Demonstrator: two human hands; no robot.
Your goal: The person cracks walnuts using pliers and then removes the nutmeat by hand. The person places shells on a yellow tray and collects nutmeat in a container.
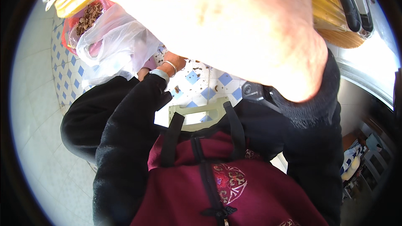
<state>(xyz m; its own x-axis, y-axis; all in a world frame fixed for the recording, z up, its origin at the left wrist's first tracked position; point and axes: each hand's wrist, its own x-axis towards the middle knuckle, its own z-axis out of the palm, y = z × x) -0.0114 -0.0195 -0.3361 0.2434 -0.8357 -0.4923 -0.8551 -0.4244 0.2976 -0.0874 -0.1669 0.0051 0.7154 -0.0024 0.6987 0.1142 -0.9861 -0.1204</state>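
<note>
My right hand (220, 22) is raised very close to the camera, overexposed, its fingertips cut off or washed out; whether it holds anything is unclear. A black device (252, 91) sits by that sleeve's cuff. Low over the tiled floor, my left hand (176, 62), with a silver bracelet (170, 66) at the wrist, is partly hidden behind the right one, fingers out of sight. Beside it lies a translucent plastic bag (110, 44). Brown dried pieces (89, 18) fill a pink-red container or bag (66, 36) at the upper left.
Brown crumbs (197, 69) are scattered on blue-and-white floor tiles (225, 79). A pale green plastic frame (201, 127) stands between my legs. Yellow material (75, 0) lies upper left, more yellow material (328, 9) upper right, above a tan ribbed edge (344, 39). Household items are stacked lower right.
</note>
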